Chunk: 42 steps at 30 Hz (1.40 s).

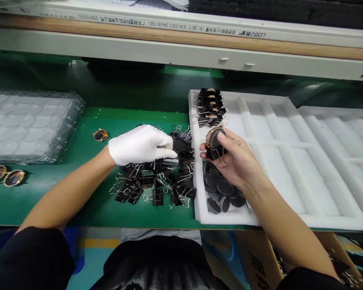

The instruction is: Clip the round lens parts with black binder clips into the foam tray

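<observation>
Black cloth of a shirt (157, 262) is shown closest, below the near edge of the white foam tray (201, 201). At the tray's near left corner, dark discs (225, 187) are heaped loose, and just outside its left wall many loose binder clips (154, 197) are strewn; both are judged to be unused stock, so plenty seems left. Well to the left of the tray, a pair of round tinted glasses (14, 177) is also seen.

Beyond the heaped discs, over the tray's left column, a gold-rimmed piece (209, 133) is gripped by the bare right hand (240, 157): one disc (214, 140) is pressed against it by the thumb, with the fingers curled below and behind. A black clip (212, 153) is seen just under the piece, beside the fingers; whether it is clamped on cannot be told. Left of the tray, the gloved left hand (139, 146) is held over the clips, thumb and fingertips close together; whether anything is pinched cannot be told.

At the tray's far left corner, a short row of clipped pieces (211, 106) is lined up, judged to be the part done.
</observation>
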Motion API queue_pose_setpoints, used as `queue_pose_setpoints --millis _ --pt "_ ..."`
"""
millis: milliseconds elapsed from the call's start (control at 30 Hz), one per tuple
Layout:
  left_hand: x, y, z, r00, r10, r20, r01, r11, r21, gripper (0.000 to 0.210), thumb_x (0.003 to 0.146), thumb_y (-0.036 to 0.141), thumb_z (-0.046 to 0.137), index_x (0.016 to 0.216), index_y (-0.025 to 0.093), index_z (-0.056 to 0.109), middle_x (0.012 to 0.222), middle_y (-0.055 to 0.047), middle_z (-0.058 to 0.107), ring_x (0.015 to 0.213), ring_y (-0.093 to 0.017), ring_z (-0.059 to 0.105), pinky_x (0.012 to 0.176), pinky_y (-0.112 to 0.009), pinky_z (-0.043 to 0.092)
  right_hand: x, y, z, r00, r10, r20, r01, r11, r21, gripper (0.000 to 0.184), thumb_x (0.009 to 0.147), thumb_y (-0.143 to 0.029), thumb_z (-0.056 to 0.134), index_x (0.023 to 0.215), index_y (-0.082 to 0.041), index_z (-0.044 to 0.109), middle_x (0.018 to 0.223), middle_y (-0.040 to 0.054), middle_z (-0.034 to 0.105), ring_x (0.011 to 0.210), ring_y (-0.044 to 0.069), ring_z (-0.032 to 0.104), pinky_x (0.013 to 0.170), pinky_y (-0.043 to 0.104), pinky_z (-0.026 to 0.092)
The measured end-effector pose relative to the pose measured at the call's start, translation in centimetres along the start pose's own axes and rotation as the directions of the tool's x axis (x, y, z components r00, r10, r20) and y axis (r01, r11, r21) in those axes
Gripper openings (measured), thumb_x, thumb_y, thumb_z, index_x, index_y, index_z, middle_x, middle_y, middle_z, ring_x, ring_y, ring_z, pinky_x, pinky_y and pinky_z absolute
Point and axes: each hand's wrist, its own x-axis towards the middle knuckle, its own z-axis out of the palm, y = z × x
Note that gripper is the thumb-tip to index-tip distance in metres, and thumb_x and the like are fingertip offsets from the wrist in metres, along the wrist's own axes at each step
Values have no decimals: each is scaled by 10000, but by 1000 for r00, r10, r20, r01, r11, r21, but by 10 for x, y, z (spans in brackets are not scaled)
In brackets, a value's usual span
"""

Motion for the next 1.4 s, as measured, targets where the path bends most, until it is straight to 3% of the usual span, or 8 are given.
queue_pose_setpoints --millis 200,333,433,667,900,1067,1267,1400 --pt "4 0 9 988 -22 -153 21 1000 -9 405 998 443 609 677 203 665 618 29 604 583 -112 512 633 -274 347 -3 -1 2 994 -19 111 33 992 -120 236 810 -442 884 838 -243 761 805 2 700 702 136 698 619 234 611" --pt "6 22 10 838 -231 -494 148 968 -200 367 984 425 625 717 180 686 659 4 691 601 -115 606 621 -261 417 -5 3 -1 983 -67 173 109 963 -247 172 856 -422 852 937 -277 806 999 32 781 875 192 749 755 325 639" --pt "4 45 11 774 -404 -488 151 866 -477 332 980 425 627 774 172 692 673 -1 730 571 -112 650 581 -240 471 -5 8 -3 959 -152 237 228 914 -336 113 882 -359 842 981 -308 827 1130 28 802 1273 255 681 1088 434 560" --pt "-1 50 10 877 -218 -427 133 966 -220 441 900 470 654 568 188 590 499 35 575 464 -83 491 499 -257 336 -6 11 -3 934 -229 274 315 890 -331 111 899 -299 828 1009 -307 835 1164 29 815 1243 253 721 1129 453 555" --pt "1 38 0 967 -224 -118 214 972 -97 414 819 575 668 644 209 582 531 45 581 475 -104 494 490 -260 303 -10 5 0 928 -178 328 296 886 -356 97 868 -281 852 962 -288 830 1152 43 818 1234 260 728 1091 449 585" --pt "2 38 8 973 -165 -160 142 979 -146 503 833 585 626 568 208 423 478 60 423 462 -84 396 489 -262 290 -11 4 1 929 -160 334 294 868 -400 101 884 -331 836 954 -261 816 1187 67 803 1216 263 726 1027 420 612" --pt "2 32 0 935 -249 -253 207 962 -180 432 896 485 587 608 201 435 508 69 405 501 -76 349 522 -262 288 -10 -4 -2 989 -124 78 145 900 -411 266 934 -503 759 976 -260 660 942 23 764 655 155 709 454 244 480" --pt "-1 34 -7 938 -247 -243 182 948 -259 386 920 400 541 598 192 502 511 58 428 512 -81 375 528 -270 288 -7 -9 -8 978 -183 102 208 785 -583 260 807 -362 884 869 -227 671 793 2 709 659 148 645 598 288 521"
